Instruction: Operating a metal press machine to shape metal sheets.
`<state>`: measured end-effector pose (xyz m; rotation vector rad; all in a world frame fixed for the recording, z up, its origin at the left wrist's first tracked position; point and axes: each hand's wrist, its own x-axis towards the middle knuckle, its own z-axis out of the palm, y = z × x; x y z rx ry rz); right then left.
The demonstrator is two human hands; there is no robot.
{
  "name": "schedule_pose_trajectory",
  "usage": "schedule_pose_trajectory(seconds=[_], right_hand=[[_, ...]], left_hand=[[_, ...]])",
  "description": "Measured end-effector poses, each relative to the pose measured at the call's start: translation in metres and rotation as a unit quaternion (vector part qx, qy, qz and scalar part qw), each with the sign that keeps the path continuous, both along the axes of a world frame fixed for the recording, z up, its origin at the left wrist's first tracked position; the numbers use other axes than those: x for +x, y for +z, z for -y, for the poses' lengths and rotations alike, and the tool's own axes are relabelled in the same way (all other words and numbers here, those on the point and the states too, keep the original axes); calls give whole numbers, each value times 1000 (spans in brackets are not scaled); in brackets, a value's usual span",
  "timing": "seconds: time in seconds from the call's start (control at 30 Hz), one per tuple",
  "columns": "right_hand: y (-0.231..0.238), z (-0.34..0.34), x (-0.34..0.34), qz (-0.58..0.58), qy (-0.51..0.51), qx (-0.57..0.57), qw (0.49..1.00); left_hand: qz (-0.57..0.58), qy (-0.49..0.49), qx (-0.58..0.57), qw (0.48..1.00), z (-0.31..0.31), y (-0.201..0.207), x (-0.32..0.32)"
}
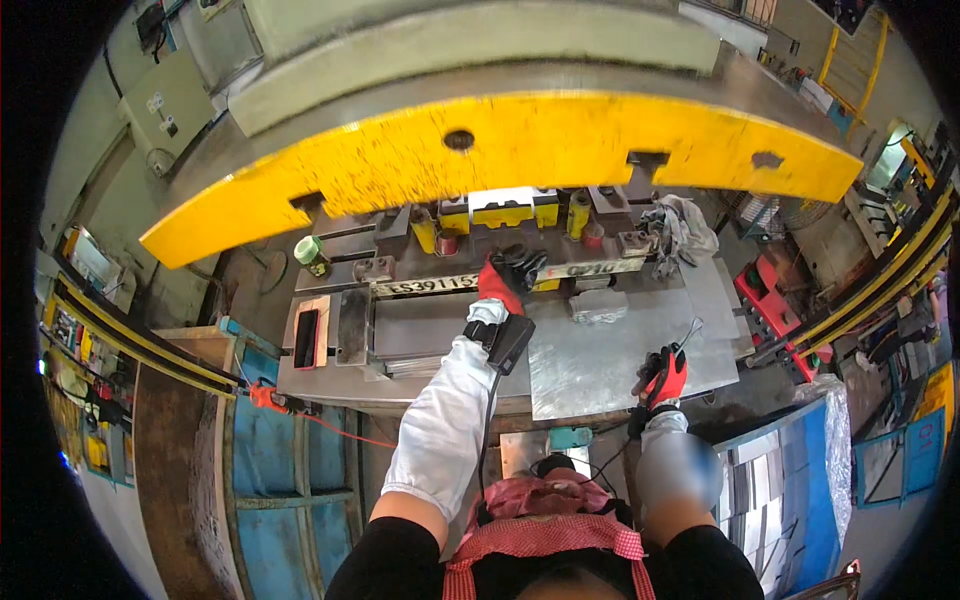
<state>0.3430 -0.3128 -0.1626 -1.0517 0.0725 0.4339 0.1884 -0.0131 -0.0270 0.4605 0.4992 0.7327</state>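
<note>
My left hand (pixel 508 281), in a red and black glove with a white sleeve, reaches to the front edge of the press die (pixel 420 285). Its dark fingers look apart, with nothing visible in them. My right hand (pixel 663 377), gloved alike, is closed round a thin metal wire tool (pixel 691 332) whose looped end points away from me. That hand is over the right part of a flat metal sheet (pixel 575 370) lying on the press table. A crumpled pale cloth (pixel 598 306) rests at the sheet's far edge, right of my left hand.
The yellow-fronted press ram (pixel 560 140) hangs above the die. A green-lidded container (pixel 311 255) and a phone (pixel 307 338) are on the left. Grey rags (pixel 682 232) lie at the back right. A red box-like unit (pixel 768 305) and blue-sided bin (pixel 785 480) stand right.
</note>
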Motion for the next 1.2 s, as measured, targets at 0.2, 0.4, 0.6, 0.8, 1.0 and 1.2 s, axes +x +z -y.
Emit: schedule_pose_trajectory(seconds=[0.2,0.4,0.6,0.8,1.0,1.2], right_hand=[[4,-12,-8,-16,3,13,1000],[2,-4,-4,-7,23,-65,998],[6,-10,0,94,93,-32,991],[165,-132,-32,308,351,-77,881],[226,-269,-11,317,555,-159,753],[202,-222,-40,250,572,4,782]], left_hand=[[79,14,72,994,-13,-21,-13],[70,23,-54,996,-4,-6,-3],[5,-18,243,970,-14,-37,-14],[56,4,59,997,8,-30,-37],[89,-29,194,977,28,-35,-42],[-391,114,749,522,59,-22,-169]])
